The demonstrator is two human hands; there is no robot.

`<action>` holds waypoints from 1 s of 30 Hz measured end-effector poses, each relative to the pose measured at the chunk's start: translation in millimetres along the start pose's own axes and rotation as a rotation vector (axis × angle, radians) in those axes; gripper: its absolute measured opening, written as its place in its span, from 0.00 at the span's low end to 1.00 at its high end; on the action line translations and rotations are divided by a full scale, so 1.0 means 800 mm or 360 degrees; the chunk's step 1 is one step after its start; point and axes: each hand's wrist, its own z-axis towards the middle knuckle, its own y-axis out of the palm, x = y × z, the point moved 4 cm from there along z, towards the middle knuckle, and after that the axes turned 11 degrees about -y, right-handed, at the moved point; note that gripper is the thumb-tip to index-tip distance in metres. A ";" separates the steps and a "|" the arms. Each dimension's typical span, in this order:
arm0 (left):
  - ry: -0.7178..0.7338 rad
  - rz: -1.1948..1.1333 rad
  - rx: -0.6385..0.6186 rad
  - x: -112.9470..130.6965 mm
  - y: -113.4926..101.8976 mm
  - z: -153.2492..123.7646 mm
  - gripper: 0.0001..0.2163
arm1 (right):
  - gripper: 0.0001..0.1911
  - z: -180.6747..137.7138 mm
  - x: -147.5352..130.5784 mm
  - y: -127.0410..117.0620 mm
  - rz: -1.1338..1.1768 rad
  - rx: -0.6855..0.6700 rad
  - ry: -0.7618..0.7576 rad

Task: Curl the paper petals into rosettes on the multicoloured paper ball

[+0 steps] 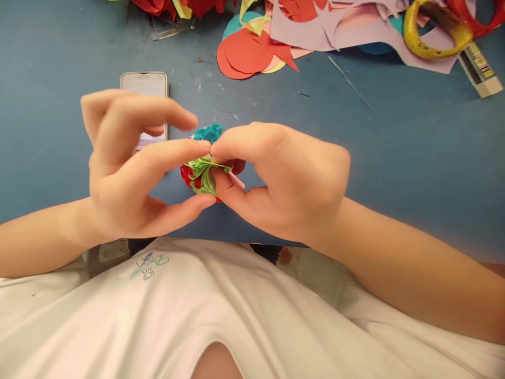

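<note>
Between my two hands is a small paper flower ornament point(203, 171) with curled green leaves, red curls on its left and blue curls on top. My left hand point(126, 168) grips it between thumb and forefinger, the other fingers bent and raised. From the right side my right hand point(284, 173) pinches it, thumb at the green leaves and forefinger near the top. A bit of pink paper point(235, 180) shows between my right fingers. The right side of the ornament is hidden behind that hand.
A phone point(144, 81) lies partly under my left hand on the blue table point(51, 105). Red paper circles point(244, 52), lilac paper scraps point(303, 31), a yellow tape roll point(412, 31) and a boxed eraser-like block point(481, 71) lie along the far side.
</note>
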 end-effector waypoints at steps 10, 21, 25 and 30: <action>-0.0613 0.0039 -0.0331 0.011 0.010 0.014 0.02 | 0.23 -0.002 0.007 0.015 0.0181 0.0334 0.0064; -0.0748 -0.0076 -0.0205 0.003 0.012 0.001 0.15 | 0.11 -0.001 0.021 0.024 0.0686 0.0317 0.0360; -0.0778 0.0038 -0.0328 0.007 0.011 0.004 0.14 | 0.14 0.000 0.013 0.011 0.0464 0.0191 0.0363; -0.1164 -0.0127 -0.0357 0.017 0.019 0.020 0.16 | 0.18 -0.001 0.008 0.008 0.0389 0.0221 0.0388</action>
